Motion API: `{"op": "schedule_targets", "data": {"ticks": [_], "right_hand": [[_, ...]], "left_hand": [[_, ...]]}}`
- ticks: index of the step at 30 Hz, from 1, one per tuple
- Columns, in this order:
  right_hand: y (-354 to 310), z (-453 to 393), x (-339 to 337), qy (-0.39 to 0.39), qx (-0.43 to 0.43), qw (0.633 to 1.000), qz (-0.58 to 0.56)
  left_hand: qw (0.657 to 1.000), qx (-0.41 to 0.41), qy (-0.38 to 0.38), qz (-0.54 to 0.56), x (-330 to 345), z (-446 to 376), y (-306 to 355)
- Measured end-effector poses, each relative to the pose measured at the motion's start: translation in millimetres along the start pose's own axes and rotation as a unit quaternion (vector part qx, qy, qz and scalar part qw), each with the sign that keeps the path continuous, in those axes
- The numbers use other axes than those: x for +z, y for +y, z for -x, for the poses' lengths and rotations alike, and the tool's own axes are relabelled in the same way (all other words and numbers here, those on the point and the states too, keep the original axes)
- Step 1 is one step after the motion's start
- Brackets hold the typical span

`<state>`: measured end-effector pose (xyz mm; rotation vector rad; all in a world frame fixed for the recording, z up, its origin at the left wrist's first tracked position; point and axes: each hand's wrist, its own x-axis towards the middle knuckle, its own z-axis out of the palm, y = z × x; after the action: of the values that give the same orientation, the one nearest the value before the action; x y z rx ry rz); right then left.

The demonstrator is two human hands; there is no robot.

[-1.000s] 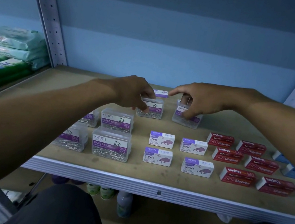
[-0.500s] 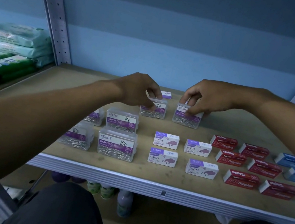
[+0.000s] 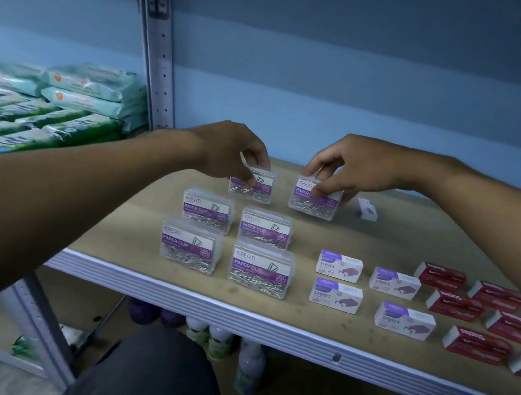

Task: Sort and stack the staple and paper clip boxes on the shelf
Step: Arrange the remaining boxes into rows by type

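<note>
Under each hand (image 3: 228,153) (image 3: 348,167) sits a gripped paper-clip box (image 3: 255,189) (image 3: 315,202).

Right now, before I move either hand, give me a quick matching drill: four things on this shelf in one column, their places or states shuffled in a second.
1. left hand
2. lone purple-and-white box
3. red staple boxes
4. wipe packs

a. stacked beyond the left upright
b. grips a clear paper clip box
c. far right of the shelf
d. alone at the back, right of the right hand

Pairs: 1-b, 2-d, 3-c, 4-a
</note>
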<state>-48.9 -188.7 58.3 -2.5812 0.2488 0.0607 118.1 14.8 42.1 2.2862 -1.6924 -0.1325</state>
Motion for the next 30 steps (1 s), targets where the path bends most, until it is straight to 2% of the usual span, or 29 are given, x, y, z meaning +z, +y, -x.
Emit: {"op": "schedule_targets", "data": {"ticks": [9,20,30], "right_hand": [[-23.5,-26.2,21.1,-0.019,-0.016,1.0,0.003],[-24.0,-30.3,35.4,-0.032,0.001,0.999,0.01],[-11.4,-13.4,7.2,0.039,0.081,0.996,-0.007]], "left_hand": [[0.999,-0.044,-0.02,-0.012,-3.8,15.8,-23.0],[0.998,-0.047,-0.043,-0.006,3.5,16.1,-26.6],[0.999,-0.034,-0.005,-0.007,-12.0,6.6,-13.2]]}}
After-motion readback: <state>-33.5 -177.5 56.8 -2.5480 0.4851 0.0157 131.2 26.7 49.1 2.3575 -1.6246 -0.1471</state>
